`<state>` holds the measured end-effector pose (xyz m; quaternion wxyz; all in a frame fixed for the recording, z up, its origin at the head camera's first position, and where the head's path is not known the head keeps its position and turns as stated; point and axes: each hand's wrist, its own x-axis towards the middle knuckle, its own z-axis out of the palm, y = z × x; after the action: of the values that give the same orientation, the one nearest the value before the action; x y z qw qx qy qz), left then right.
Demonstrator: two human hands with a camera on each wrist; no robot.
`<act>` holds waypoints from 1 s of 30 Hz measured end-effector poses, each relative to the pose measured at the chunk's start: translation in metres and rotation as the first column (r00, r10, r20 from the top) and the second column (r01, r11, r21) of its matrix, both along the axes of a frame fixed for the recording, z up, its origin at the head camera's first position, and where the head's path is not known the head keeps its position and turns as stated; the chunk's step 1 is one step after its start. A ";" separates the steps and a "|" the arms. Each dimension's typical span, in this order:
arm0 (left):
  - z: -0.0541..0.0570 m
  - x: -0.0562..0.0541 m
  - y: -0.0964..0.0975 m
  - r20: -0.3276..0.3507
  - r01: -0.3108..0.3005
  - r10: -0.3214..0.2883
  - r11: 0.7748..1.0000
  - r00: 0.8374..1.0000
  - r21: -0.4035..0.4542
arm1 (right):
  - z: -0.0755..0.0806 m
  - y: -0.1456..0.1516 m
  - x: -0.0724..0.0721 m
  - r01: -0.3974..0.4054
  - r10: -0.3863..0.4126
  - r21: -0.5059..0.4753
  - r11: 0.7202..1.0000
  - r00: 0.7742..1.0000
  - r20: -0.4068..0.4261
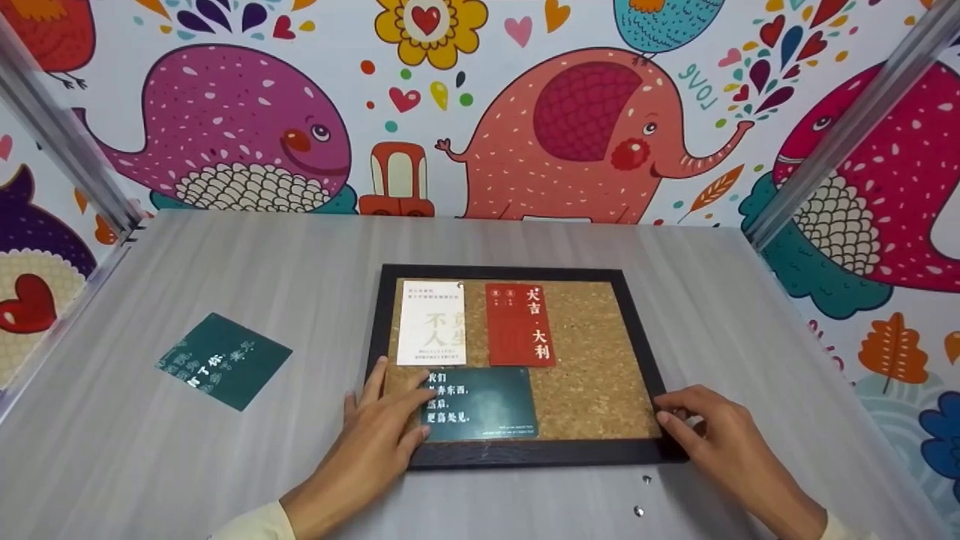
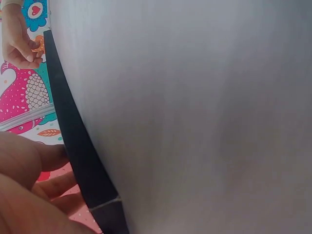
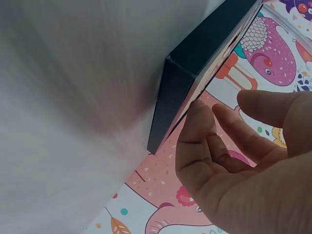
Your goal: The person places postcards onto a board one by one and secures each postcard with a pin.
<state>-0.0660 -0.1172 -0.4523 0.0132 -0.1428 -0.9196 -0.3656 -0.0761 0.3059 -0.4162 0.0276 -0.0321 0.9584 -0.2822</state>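
Note:
A black-framed cork board (image 1: pixel 592 360) lies on the table. My left hand (image 1: pixel 375 427) rests spread over its lower left corner, fingertips on the left end of a dark green card (image 1: pixel 487 405) with white writing. In the left wrist view, the fingers lie against the black frame (image 2: pixel 80 141). At the board's lower right corner is my right hand (image 1: pixel 716 427), fingers loosely bent and gripping nothing; one fingertip is close to the frame edge (image 3: pixel 180 87), contact unclear. Above the green card, a white card (image 1: pixel 427 337) and a red card (image 1: pixel 517 330) sit side by side on the cork.
Another dark green card (image 1: pixel 240 375) lies turned on the table to the left. Two small shiny pieces, a nearer one (image 1: pixel 638 511) and a farther one (image 1: pixel 646 478), lie below the board's right end. A patterned wall (image 1: pixel 405 105) stands behind the table.

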 end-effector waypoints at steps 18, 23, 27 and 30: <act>0.001 0.000 0.001 -0.015 -0.008 0.008 1.000 1.000 -0.010 | 0.004 -0.006 0.017 -0.024 -0.003 0.096 0.995 0.962 0.273; 0.000 0.000 0.002 -0.024 -0.008 0.008 1.000 1.000 -0.007 | 0.002 -0.011 0.019 0.004 -0.043 0.123 0.992 0.949 0.312; 0.001 0.000 0.002 -0.009 -0.012 0.012 1.000 1.000 -0.009 | -0.001 -0.013 0.020 -0.003 -0.041 0.136 0.991 0.947 0.319; 0.001 0.000 0.002 -0.006 -0.014 0.014 1.000 1.000 -0.013 | -0.002 -0.016 0.023 -0.010 -0.036 0.137 0.991 0.943 0.330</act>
<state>-0.0661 -0.1155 -0.4516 0.0175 -0.1374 -0.9230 -0.3589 -0.0534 0.2898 -0.4186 0.1889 0.0240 0.9573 -0.2176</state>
